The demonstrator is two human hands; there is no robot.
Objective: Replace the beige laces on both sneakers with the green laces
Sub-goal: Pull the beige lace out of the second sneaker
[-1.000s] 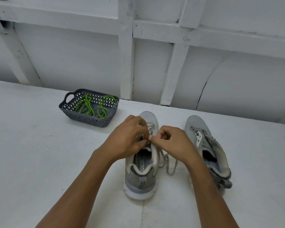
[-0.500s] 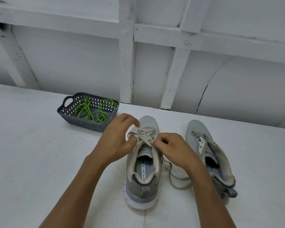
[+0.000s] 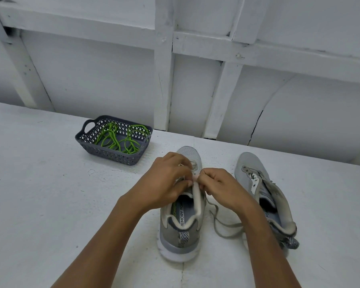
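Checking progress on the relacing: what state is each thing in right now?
Left hand: pinching the beige lace at the eyelets.
Right hand: pinching the same lace.
Beige lace: partly unthreaded, tail loose on table.
Near sneaker: upright, partly laced.
Other sneaker: tipped sideways, eyelets empty.
Green laces: loose in basket, unused.
Basket: upright, open.

Left hand [image 3: 164,181], right hand [image 3: 222,188] pinch beige lace [image 3: 223,236] on sneaker [image 3: 181,235]

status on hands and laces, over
Left hand and right hand both pinch the beige lace over the centre sneaker. Other sneaker shows no lace. Green laces lie in the basket, nothing in the way.
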